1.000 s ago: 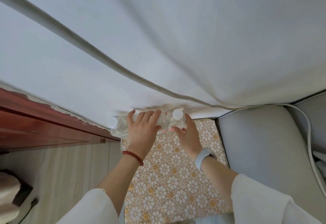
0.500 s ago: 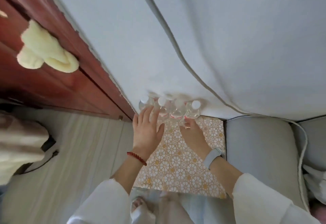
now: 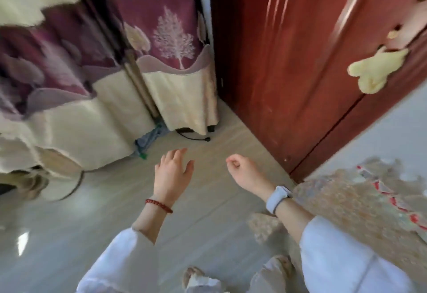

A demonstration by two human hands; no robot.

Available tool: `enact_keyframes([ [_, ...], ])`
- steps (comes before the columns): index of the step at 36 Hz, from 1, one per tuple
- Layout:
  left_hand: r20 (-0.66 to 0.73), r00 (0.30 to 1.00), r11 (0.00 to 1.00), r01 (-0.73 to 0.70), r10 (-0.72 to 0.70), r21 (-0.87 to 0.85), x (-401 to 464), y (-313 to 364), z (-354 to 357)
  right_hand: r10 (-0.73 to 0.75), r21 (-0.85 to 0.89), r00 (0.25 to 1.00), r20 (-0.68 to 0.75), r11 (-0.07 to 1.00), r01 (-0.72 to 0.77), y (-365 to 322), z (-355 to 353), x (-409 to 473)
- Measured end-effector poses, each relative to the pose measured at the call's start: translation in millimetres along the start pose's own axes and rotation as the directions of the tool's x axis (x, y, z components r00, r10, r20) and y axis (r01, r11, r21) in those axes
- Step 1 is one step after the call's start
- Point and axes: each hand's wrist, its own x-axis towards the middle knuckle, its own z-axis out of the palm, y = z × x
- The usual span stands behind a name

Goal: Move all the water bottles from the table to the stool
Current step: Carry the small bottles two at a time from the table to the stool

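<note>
Both hands hover over the floor, holding nothing. My left hand (image 3: 173, 172), with a red bead bracelet at the wrist, is open with spread fingers. My right hand (image 3: 242, 172), with a white watch at the wrist, has its fingers loosely curled and empty. At the right edge, the stool's patterned top (image 3: 342, 202) is heavily blurred. Several clear water bottles with red labels (image 3: 381, 188) stand on it near the white wall, to the right of my right hand. No table top with bottles is in view.
A dark red wooden door (image 3: 288, 62) with a yellow cloth on its handle (image 3: 376, 71) stands ahead on the right. Furniture draped in maroon and cream cloth (image 3: 161, 62) fills the left. A mop (image 3: 147, 140) and a black cable (image 3: 191, 137) lie on the pale floor.
Both hands have left the bottles on the stool and drawn back. The view has swung left, so the stool now sits at the right edge and the door and draped furniture fill the frame.
</note>
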Motion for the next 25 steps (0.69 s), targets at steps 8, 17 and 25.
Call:
enact_keyframes([
  [8,-0.187,0.873,0.892,0.451,-0.45,-0.043,-103.1,-229.3,-123.7,-0.249,-0.091,0.893,0.375,0.949,0.303,-189.3,198.5,3.3],
  [17,-0.304,0.499,0.57,0.79,-0.812,-0.225,-244.0,-400.3,-192.1,-0.369,-0.125,0.555,0.745,0.74,0.66,-347.3,419.5,-28.8],
  [25,-0.368,0.24,0.35,0.898,-0.898,-0.268,-307.5,-553.5,-268.9,-0.41,-0.023,0.269,0.871,0.514,0.857,-482.7,602.0,-43.5],
])
